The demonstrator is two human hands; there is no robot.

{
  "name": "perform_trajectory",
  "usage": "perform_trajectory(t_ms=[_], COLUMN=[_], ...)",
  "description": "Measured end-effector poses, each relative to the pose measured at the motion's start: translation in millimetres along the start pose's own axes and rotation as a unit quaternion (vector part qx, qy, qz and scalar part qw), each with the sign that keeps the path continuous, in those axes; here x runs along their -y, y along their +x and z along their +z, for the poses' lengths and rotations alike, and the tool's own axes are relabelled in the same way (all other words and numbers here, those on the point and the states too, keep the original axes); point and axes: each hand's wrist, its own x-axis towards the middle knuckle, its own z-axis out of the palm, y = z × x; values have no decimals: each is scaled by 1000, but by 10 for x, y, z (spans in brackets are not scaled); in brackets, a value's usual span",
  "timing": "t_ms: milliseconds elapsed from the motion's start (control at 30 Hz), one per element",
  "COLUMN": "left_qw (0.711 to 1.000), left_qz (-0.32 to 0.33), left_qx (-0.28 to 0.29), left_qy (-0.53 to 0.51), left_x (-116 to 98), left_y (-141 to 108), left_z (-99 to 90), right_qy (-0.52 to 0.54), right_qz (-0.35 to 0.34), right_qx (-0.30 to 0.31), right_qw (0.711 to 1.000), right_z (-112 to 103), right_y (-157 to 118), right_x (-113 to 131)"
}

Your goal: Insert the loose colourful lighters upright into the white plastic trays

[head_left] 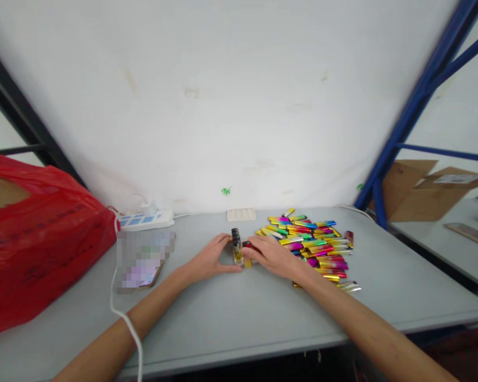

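Note:
Near the middle of the grey table (207, 318), a row of small lighter-like items with black tops (236, 246) stands upright. My left hand (213, 257) is at the left side of this row, thumb and fingers apart around it. My right hand (269, 254) pinches a yellow lighter-like item with a red top (247, 254), just right of the row. Beside and beyond my right hand lies a pile of shiny multicoloured lighter-like items (322, 246), partly hidden by the hand and forearm.
At the left are a red plastic bag (43, 239), a power strip (147, 218), a blurred flat item (143, 260) and a white cable (123, 315) crossing my left forearm. A white grid-like block (241, 214) lies by the wall. Cardboard boxes (426, 196) stand beyond the blue frame.

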Motion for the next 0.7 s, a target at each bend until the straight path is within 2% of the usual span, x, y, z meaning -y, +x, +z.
perform_trajectory(t_ms=[167,267,400,500,567,700], left_qw=[1000,1000,1000,1000,1000,1000], left_qz=[3,7,10,12,10,-3], left_qx=[1,-3,-6,-6,-3,-6], left_qy=[6,9,13,11,11,20], left_x=[-29,-17,17,22,14,-22], left_y=[-1,3,7,5,3,3], left_z=[-10,2,27,31,27,12], right_qy=[27,24,-57,-158,-190,-189], right_qz=[26,12,7,21,18,30], right_qx=[-19,3,37,38,44,25], right_qw=[999,1000,998,987,981,981], right_z=[72,93,141,174,159,-10], right_y=[19,22,39,67,82,72], right_x=[-49,-49,32,118,137,-39])
